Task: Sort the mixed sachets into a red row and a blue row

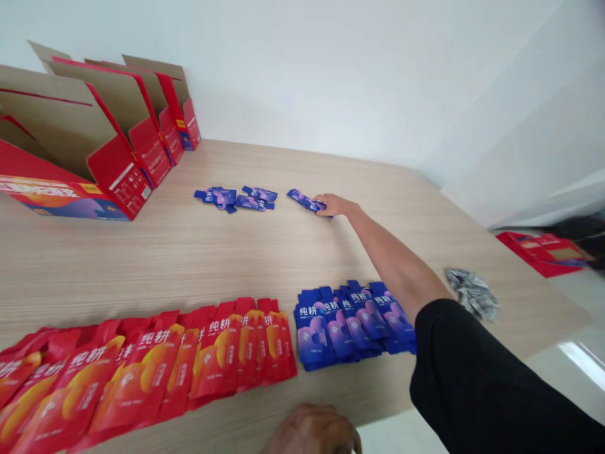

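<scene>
Toward the back of the table, my right hand is closed on the near end of a blue pouch that lies at a slant on the wood. To its left are several more blue pouches in small overlapping groups. Below my right forearm, a row of overlapping blue pouches lies near the front edge, partly covered by the arm. Beside that row stretches a longer row of red pouches with orange fruit pictures. At the bottom edge, my left hand shows only its back and knuckles; its fingers are mostly hidden.
Several open red cardboard boxes stand at the back left, flaps up. A crumpled grey-and-white cloth or wrapper lies right of my forearm. Past the table's right edge is a red box. A white wall borders the back.
</scene>
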Tool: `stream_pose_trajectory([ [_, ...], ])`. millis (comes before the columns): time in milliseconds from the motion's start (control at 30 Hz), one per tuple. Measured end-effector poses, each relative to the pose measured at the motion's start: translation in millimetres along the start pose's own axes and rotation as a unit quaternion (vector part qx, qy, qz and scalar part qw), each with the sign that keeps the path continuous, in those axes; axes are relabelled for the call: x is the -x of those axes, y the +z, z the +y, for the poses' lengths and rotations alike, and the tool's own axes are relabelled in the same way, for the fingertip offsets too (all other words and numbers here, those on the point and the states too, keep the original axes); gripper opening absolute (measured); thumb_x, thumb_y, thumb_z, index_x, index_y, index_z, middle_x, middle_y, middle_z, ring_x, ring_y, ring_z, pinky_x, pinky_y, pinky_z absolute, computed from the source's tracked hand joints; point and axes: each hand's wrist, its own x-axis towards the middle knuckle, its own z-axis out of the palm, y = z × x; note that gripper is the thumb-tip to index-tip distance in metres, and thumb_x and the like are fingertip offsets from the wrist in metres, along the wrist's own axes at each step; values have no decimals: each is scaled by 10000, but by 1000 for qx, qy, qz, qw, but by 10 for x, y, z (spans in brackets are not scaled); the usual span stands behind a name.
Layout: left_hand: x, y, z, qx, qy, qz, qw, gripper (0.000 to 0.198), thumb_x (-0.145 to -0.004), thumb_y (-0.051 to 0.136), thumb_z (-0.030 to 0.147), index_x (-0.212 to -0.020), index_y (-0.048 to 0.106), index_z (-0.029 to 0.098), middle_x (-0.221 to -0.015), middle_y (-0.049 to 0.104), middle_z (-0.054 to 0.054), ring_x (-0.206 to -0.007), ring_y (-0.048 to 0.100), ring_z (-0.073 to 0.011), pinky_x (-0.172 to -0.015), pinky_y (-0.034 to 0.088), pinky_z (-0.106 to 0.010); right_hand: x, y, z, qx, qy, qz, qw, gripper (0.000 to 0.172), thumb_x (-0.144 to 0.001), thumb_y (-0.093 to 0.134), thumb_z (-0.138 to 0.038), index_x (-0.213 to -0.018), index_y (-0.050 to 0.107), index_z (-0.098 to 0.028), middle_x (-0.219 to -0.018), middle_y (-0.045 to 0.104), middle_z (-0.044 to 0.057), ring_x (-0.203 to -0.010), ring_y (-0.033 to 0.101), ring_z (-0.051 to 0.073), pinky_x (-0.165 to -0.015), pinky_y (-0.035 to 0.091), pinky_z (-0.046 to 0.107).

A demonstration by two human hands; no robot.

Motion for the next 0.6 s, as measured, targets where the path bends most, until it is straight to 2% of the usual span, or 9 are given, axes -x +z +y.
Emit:
stream_pose_trajectory([
  [67, -2, -101, 137, -30, 6, 36, 999, 228, -1079, 521, 281, -984, 726, 249, -842, 772, -7, -772, 723, -161, -802, 552, -238, 275, -49, 7, -68, 22, 27, 997, 624, -900, 720, -261, -1497, 586, -138, -1295, 730, 143, -1051, 698, 230, -968, 505, 304],
  [133, -6, -220, 271, -43, 9, 35, 998, 233, -1081, 489, 272, -988, 701, 251, -856, 762, 0, -766, 714, -153, -777, 530, -223, 660, -89, -23, -130, 50, 63, 988, 602, -897, 725, -248, -1475, 601, -133, -1270, 736, 139, -948, 704, 195, -925, 530, 303],
  [233, -16, -346, 404, -49, 6, 16, 999, 258, -1105, 418, 276, -1012, 659, 254, -910, 753, 4, -825, 716, -150, -801, 508, -222, 1424, -118, -138, -206, 66, 97, 972, 536, -904, 731, -281, -1416, 644, -150, -1226, 743, 120, -823, 687, 153, -866, 560, 306],
  [367, -28, -384, 441, -38, 14, 24, 999, 287, -1127, 376, 300, -1027, 641, 257, -906, 738, 14, -834, 705, -138, -796, 489, -219, 2530, -73, -441, -256, 105, 132, 952, 482, -919, 719, -348, -1375, 670, -200, -1140, 760, 83, -728, 662, 141, -770, 576, 305],
  [467, -33, -384, 439, -31, 3, 32, 999, 301, -1131, 378, 309, -1031, 658, 258, -893, 731, 18, -837, 697, -136, -820, 486, -224, 3133, 28, -797, -246, 134, 185, 942, 467, -908, 716, -371, -1351, 675, -226, -1171, 749, 78, -811, 687, 177, -822, 581, 344],
  [533, -37, -388, 447, -30, -8, 29, 999, 329, -1133, 368, 322, -1024, 671, 253, -861, 716, 16, -795, 676, -137, -801, 487, -230, 3356, 118, -1081, -228, 131, 209, 942, 455, -901, 714, -367, -1333, 670, -227, -1218, 730, 87, -995, 703, 223, -936, 566, 379],
  [600, -41, -392, 461, -27, -19, 23, 999, 352, -1132, 360, 337, -1019, 680, 243, -832, 698, 11, -749, 649, -139, -776, 488, -237, 3443, 209, -1375, -207, 133, 210, 946, 458, -905, 704, -356, -1339, 652, -220, -1245, 707, 99, -1123, 684, 246, -1028, 534, 398],
])
